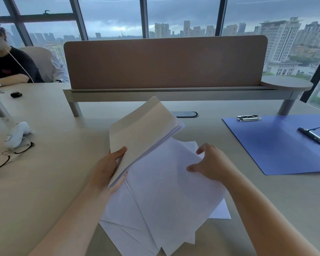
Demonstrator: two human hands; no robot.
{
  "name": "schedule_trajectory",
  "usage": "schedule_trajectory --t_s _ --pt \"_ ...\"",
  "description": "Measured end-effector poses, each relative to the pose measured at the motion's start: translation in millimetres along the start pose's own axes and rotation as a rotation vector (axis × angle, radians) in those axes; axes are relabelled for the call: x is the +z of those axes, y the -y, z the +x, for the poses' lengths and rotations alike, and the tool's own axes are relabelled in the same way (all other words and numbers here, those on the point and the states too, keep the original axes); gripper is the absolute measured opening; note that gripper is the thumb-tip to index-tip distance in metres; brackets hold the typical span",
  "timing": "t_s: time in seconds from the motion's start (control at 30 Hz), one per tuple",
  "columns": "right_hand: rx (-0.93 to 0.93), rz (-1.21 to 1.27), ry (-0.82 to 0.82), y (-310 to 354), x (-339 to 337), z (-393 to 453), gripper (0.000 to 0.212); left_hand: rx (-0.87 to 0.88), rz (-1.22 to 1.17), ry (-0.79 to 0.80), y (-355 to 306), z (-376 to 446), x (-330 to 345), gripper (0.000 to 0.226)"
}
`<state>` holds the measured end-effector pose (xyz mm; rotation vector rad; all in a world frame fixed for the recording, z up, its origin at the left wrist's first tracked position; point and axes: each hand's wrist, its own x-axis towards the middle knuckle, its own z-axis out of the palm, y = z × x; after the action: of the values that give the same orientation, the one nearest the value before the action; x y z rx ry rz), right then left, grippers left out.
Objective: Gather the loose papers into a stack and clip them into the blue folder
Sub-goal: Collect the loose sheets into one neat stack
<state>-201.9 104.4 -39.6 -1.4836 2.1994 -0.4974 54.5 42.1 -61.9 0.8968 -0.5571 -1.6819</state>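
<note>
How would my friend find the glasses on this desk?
Start at the long brown divider panel across the desk, then go down and far left to the desk's edge. The glasses lie there, beside a white lumpy object. They are the only thing with thin dark rims and clear lenses.

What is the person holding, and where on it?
The left hand grips a stack of papers by its near lower edge; the right hand holds nothing.
</note>
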Motion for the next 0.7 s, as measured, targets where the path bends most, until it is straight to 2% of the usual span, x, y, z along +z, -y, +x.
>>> schedule_trajectory --t_s 0.13,0.17,0.23,0.3,0.37,0.47,0.6,0.7 --pt "-0.024 0.230 0.113 -5.8 0.3 4.4 0.014 0.027 0.090 -0.016 -5.0 3.6 -5.2 0.031" --pt "-0.033 0.254 0.140 -7.1 1.0 3.9 0.009 0.044 0.140 -0.018 -6.7 3.5 -6.0 0.033" --pt "-0.051 0.335 0.145 -7.9 2.1 3.5 0.011 0.096 0.268 -0.037 -10.6 4.3 -7.4 0.035" --pt "-0.039 0.531 0.109 -7.8 2.1 4.0 0.014 0.163 0.366 -0.069 -12.9 5.3 -8.5 0.034" --pt "-0.005 0.743 0.084 -8.1 1.6 4.3 0.020 0.198 0.403 -0.082 -13.6 5.3 -7.9 0.035" --pt "0.019 0.930 0.092 -7.8 2.3 3.8 0.024 0.224 0.439 -0.095 -11.2 7.6 -6.6 0.034" --pt "0.035 1.065 0.117 -3.7 7.3 0.7 0.025 0.298 0.478 -0.114 -8.7 6.2 -3.3 0.022" --pt "0.026 1.132 0.152 -0.7 11.5 -1.8 0.024 0.333 0.507 -0.103 -8.8 3.5 -2.3 0.026"
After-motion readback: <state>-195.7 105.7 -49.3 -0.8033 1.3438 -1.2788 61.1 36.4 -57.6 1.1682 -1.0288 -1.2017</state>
